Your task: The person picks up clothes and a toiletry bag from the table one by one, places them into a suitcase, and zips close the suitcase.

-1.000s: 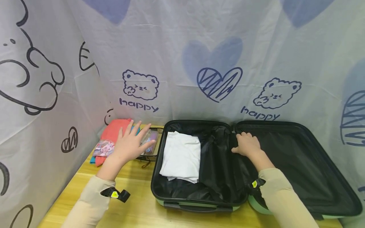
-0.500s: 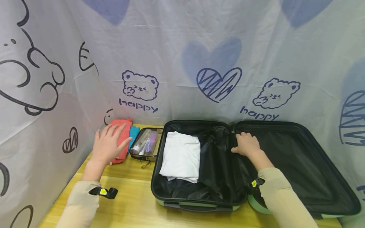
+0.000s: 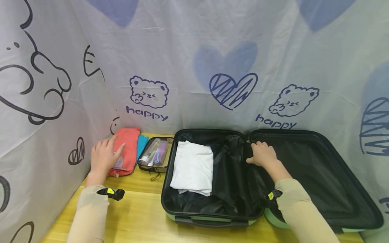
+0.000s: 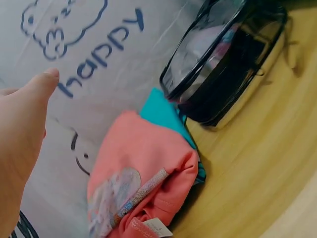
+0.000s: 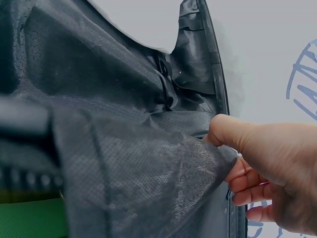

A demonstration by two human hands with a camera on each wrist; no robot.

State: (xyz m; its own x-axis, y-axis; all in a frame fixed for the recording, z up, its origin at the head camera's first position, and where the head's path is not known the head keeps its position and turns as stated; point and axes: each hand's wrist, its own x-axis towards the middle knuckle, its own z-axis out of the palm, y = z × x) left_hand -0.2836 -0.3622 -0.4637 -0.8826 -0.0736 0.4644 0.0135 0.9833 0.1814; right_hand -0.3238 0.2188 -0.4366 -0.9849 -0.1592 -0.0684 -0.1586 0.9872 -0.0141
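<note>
Now: one hand on coral cloth, one pinching lining

Left, the left hand [image 3: 103,156] lies on a folded coral garment [image 3: 127,150] at the desk's [image 3: 143,216] back corner, fingers [image 3: 117,152] straight and slightly spread over a printed patch. The cloth is soft knit, with a white label at its hem. A teal fold [image 3: 141,144] peeks out beside it, touching a clear, black-trimmed pouch [image 3: 154,153] of tubes.

Right of that, an open hard-shell suitcase [image 3: 212,221] lies flat on the glossy wooden desk, mint green outside, black inside. A white folded cloth [image 3: 192,167] sits in its left half.

The right hand [image 3: 263,154] rests at the hinge, thumb and curled fingers [image 5: 245,193] pinching the black lining [image 5: 124,173], a thin, finely meshed fabric that bunches in loose folds. A printed sheet [image 3: 194,67] with bears and hearts hangs behind.
</note>
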